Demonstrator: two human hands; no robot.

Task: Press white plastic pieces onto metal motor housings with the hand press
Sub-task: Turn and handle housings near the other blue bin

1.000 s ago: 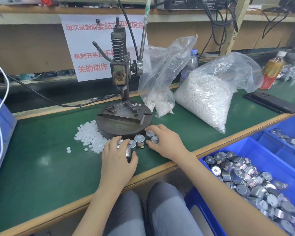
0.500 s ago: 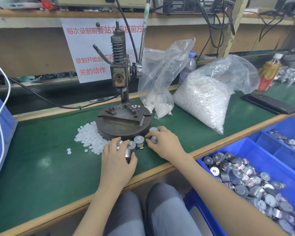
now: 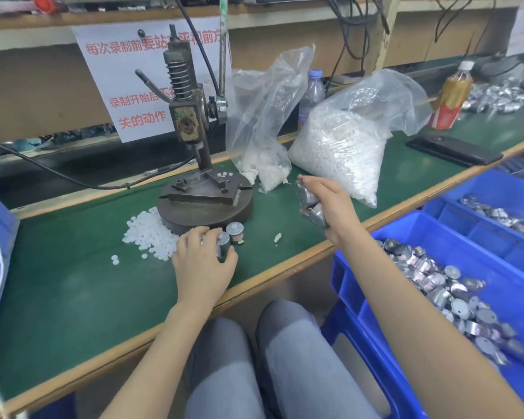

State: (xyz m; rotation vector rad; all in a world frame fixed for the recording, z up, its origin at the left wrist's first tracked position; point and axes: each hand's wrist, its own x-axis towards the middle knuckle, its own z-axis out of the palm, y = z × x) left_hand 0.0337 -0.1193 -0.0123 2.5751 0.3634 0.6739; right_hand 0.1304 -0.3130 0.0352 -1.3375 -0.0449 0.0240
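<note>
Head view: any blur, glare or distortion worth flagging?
Head view: the right hand and the motor housings it grips are motion-smeared; the wide-angle lens slightly bows the bench edge; mild sheen on the plastic bags; lighting otherwise even.

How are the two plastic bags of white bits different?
The left bag is nearly empty, with a small heap at its bottom; the right bag bulges, packed full. The left bag stands beside the hand press; the right bag lies farther from it. Both are clear plastic.

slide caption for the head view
Right hand holds several motor housings; left hand grips a housing by the hand press.
</note>
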